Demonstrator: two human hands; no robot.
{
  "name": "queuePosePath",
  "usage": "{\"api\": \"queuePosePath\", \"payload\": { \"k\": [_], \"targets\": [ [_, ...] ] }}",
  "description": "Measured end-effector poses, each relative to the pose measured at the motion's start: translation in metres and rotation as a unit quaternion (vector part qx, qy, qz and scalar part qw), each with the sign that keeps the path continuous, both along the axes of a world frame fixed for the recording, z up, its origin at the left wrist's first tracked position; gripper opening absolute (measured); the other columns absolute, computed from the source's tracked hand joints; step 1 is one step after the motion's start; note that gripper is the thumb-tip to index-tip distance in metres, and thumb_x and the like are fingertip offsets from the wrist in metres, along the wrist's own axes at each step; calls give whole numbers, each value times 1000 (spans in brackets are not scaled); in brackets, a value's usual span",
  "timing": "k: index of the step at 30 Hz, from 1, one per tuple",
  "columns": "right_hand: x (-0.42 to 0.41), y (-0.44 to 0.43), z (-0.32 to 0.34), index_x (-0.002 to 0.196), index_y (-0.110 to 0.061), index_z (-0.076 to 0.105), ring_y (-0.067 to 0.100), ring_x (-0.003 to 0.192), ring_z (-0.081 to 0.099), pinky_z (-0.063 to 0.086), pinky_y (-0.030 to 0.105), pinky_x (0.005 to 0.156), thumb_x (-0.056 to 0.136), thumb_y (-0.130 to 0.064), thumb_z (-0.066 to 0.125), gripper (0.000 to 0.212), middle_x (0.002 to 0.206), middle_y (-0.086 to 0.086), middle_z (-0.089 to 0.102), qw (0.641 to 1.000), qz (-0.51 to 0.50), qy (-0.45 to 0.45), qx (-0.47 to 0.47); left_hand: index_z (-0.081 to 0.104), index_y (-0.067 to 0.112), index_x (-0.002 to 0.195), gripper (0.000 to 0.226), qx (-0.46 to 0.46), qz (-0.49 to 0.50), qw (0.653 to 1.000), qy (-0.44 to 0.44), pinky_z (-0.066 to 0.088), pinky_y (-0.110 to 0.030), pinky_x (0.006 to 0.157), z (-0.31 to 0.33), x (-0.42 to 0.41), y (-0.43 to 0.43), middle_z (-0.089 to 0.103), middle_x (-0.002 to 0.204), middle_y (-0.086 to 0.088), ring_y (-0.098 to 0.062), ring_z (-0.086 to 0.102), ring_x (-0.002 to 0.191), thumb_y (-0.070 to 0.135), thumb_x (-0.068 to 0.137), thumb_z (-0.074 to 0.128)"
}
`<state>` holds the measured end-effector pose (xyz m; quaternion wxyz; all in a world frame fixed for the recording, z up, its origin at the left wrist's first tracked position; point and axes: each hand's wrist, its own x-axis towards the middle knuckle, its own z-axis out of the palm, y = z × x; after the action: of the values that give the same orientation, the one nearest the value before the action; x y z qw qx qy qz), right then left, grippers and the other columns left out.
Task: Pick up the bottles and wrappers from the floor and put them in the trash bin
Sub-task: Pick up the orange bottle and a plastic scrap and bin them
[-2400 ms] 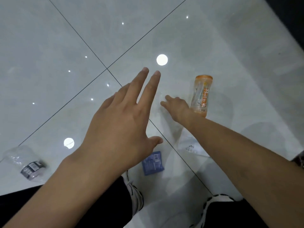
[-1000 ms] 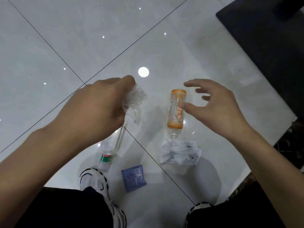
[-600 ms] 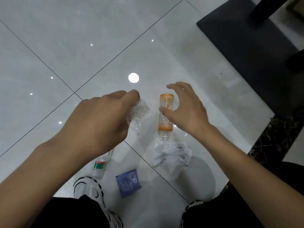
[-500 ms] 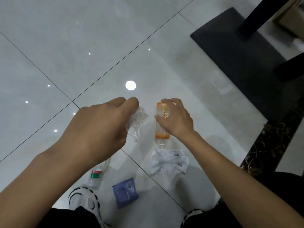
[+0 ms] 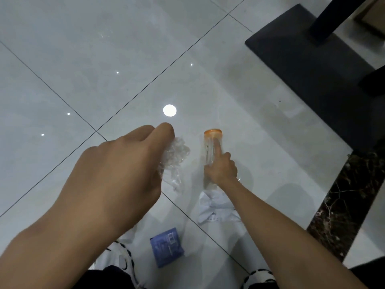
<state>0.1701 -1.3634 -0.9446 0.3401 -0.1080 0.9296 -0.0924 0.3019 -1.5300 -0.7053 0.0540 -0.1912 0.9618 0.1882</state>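
Right hand (image 5: 221,168) grips orange bottle (image 5: 210,146) (label unreadable).

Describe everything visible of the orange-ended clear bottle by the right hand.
The clear plastic bottle with the orange end lies on its side on the glossy pale tiled floor, its long axis pointing away from the person, orange end farthest. The body looks transparent; any label is hidden. The right hand wraps its near half in a closed grip, index finger stretched along the top. Its near end lies at the crumpled white paper wrapper; whether they touch cannot be told.
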Motion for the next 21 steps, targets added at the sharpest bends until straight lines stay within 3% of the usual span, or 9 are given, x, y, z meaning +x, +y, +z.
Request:
{"api": "queuePosePath", "payload": {
  "k": [2, 5, 9, 12, 14, 19, 21],
  "targets": [
    [-8, 3, 31, 156, -47, 1, 39, 106, 59, 42, 36, 78, 87, -39, 66, 95, 123, 14, 52, 999, 7, -15, -45, 48, 24, 95, 31, -23, -49, 998, 15, 48, -39, 49, 29, 16, 11, 53, 75, 5, -34, 54, 56, 6, 73, 59],
    [-9, 15, 102, 151, -51, 9, 33, 108, 60, 44, 38, 84, 82, -44, 69, 92, 122, 6, 60, 992, 37, -12, -121, 44, 24, 101, 32, -30, -37, 999, -6, 43, -34, 52, 25, 5, 10, 52, 83, 3, -33, 54, 66, 7, 73, 45],
    [17, 40, 186, 147, -60, 7, 20, 104, 59, 51, 40, 92, 83, -49, 71, 91, 121, -11, 52, 981, 64, -28, -184, 41, 26, 107, 29, -7, -25, 999, -20, 45, -35, 59, 19, -3, 15, 55, 95, 5, -31, 57, 79, 11, 84, 49],
    [18, 37, 198, 141, -69, 6, 25, 110, 59, 50, 45, 97, 82, -50, 70, 89, 126, -3, 55, 974, 91, -36, -204, 43, 29, 108, 29, -15, -9, 1000, -17, 46, -36, 62, 13, -4, 10, 58, 100, 9, -33, 59, 83, 13, 87, 53],
    [18, 36, 198, 139, -72, 7, 26, 109, 58, 49, 42, 95, 82, -49, 70, 88, 127, -1, 54, 972, 106, -37, -206, 44, 31, 105, 31, -25, -9, 1000, 4, 46, -36, 61, 12, 2, 10, 58, 95, 10, -33, 59, 79, 12, 87, 59],
    [24, 54, 216, 139, -73, 6, 22, 109, 57, 39, 33, 88, 84, -48, 69, 88, 129, -7, 50, 976, 91, -22, -199, 46, 28, 97, 38, -4, 4, 1000, -27, 48, -39, 54, 9, 27, 22, 56, 82, 7, -36, 56, 66, 4, 74, 64],
    [27, 56, 234, 137, -76, 6, 16, 106, 57, 42, 32, 89, 84, -49, 69, 87, 125, -13, 48, 974, 79, -22, -211, 44, 30, 97, 38, 6, 16, 998, -52, 48, -40, 53, 9, 30, 29, 56, 83, 6, -36, 56, 66, 5, 74, 61]
  ]
}}
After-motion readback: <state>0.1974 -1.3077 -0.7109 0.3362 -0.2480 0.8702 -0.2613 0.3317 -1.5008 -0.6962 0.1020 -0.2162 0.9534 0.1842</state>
